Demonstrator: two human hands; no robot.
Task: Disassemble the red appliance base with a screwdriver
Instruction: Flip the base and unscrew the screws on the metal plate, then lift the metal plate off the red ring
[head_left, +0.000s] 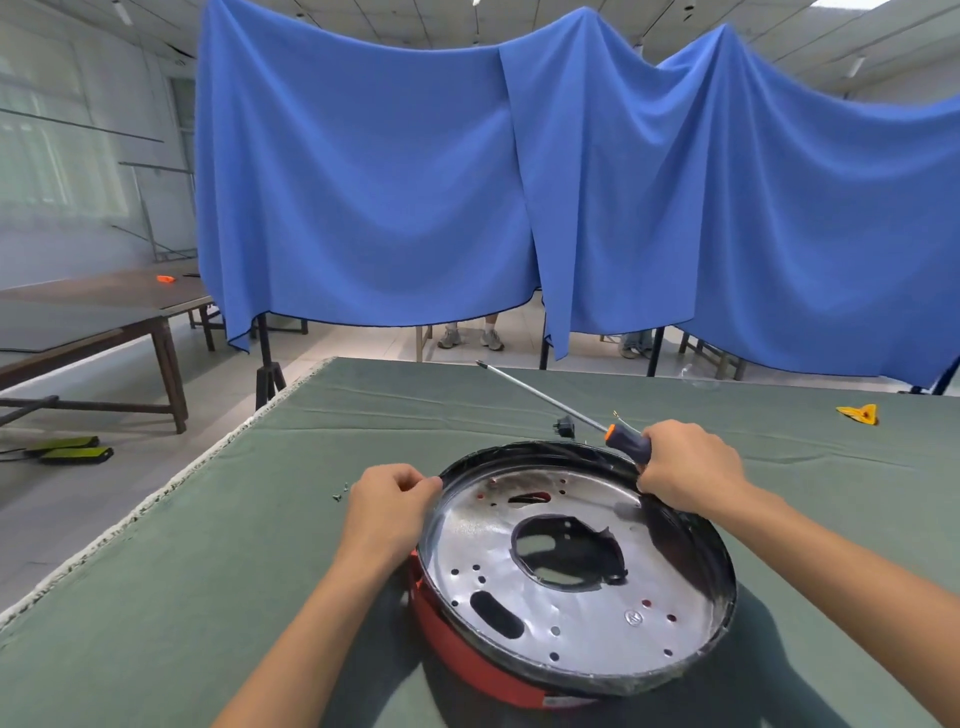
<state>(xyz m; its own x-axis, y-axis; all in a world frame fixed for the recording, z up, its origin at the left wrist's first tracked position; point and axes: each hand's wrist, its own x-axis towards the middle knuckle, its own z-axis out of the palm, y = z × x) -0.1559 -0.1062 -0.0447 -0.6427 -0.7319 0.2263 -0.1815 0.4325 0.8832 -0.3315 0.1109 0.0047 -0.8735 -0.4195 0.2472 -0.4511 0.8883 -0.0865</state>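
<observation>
The red appliance base sits on the green cloth-covered table at about five o'clock in the head view, close to the person, with its red wall showing only along the lower left edge. A shiny round metal plate with a black rim lies tilted on top of it, its near side low and its far side raised; the plate has a large irregular hole at its centre and many small holes around it. The left hand is at the plate's nine to ten o'clock, its fingers curled and pinching the black rim. The right hand is at the plate's one o'clock, fingers wrapped around the dark handle of the screwdriver while the heel of the hand rests against the rim; the long metal shaft runs away toward eleven o'clock, its tip above the far edge of the table. A few small screws lie on the cloth just left of the left hand. A small black part lies beyond the plate near the shaft, and a yellow object rests well apart at two o'clock. Blue drapes hang behind the table, and brown wooden tables stand at nine o'clock
</observation>
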